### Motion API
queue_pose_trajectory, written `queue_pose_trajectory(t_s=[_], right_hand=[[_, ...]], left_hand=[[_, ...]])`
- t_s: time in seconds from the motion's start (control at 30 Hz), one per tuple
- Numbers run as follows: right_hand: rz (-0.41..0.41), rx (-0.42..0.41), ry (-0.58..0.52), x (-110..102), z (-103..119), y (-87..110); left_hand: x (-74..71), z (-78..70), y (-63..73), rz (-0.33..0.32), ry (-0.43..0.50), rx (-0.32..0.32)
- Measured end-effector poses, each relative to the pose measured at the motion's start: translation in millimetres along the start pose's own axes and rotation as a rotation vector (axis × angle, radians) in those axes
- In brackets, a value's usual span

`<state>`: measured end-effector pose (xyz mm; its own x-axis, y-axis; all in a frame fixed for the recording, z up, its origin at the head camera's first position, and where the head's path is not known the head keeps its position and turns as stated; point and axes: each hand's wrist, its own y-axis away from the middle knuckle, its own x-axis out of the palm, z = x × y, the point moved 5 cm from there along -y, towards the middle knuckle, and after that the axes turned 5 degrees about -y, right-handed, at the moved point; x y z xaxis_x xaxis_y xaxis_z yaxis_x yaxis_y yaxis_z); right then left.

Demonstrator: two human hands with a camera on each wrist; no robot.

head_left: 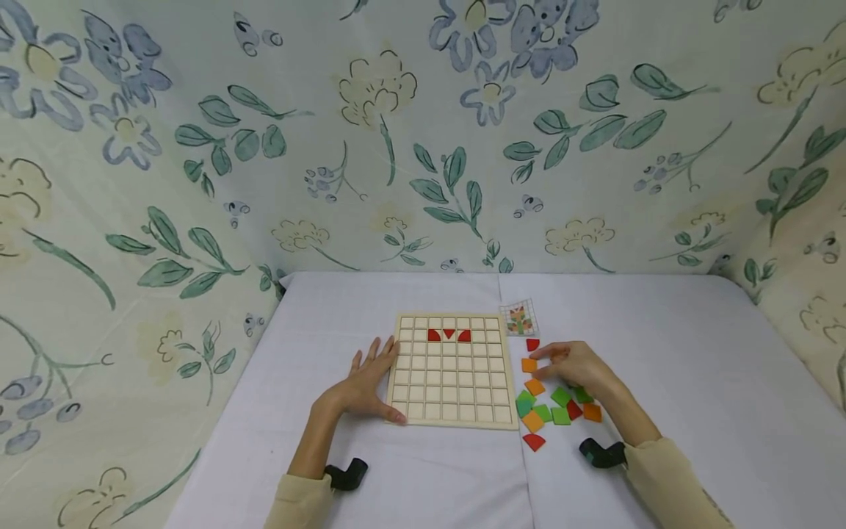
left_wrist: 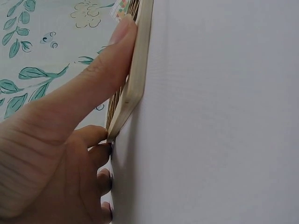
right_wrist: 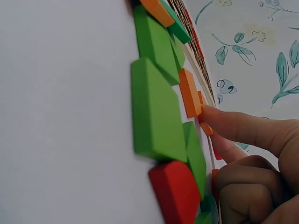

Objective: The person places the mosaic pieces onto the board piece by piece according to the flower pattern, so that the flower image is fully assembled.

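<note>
My left hand (head_left: 363,386) rests against the wooden grid board (head_left: 449,378), its thumb along the front edge and its spread fingers at the left side. Two red quarter-circle tiles (head_left: 465,336) and a red triangle tile (head_left: 449,333) between them lie in the second row of squares. To the right of the board, my right hand (head_left: 580,367) has thumb and index finger on either side of an orange square tile (head_left: 527,365), pinching it at the table. Its other fingers are curled in, as the right wrist view shows.
Several green tiles (head_left: 560,416), more orange ones (head_left: 533,421) and red pieces (head_left: 534,441) lie loose right of the board. Near its far right corner is a small pattern card (head_left: 519,319). A flowered cloth (head_left: 410,147) hangs behind the white-covered table (head_left: 714,353).
</note>
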<state>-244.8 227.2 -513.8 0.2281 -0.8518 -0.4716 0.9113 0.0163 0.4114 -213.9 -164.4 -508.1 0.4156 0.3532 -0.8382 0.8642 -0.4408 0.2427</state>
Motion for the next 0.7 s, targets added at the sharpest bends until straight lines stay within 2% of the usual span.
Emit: queue_pose_trajectory(t_s=[0.43, 0.7], right_hand=[[-0.007, -0.018, -0.012, -0.4, -4.6, -1.3], [-0.008, -0.006, -0.024, -0.4, 0.2, -3.4]], left_hand=[[4.0, 1.5, 0.1, 0.005, 0.017, 0.011], [-0.6, -0.3, -0.5, 0.012, 0.001, 0.006]])
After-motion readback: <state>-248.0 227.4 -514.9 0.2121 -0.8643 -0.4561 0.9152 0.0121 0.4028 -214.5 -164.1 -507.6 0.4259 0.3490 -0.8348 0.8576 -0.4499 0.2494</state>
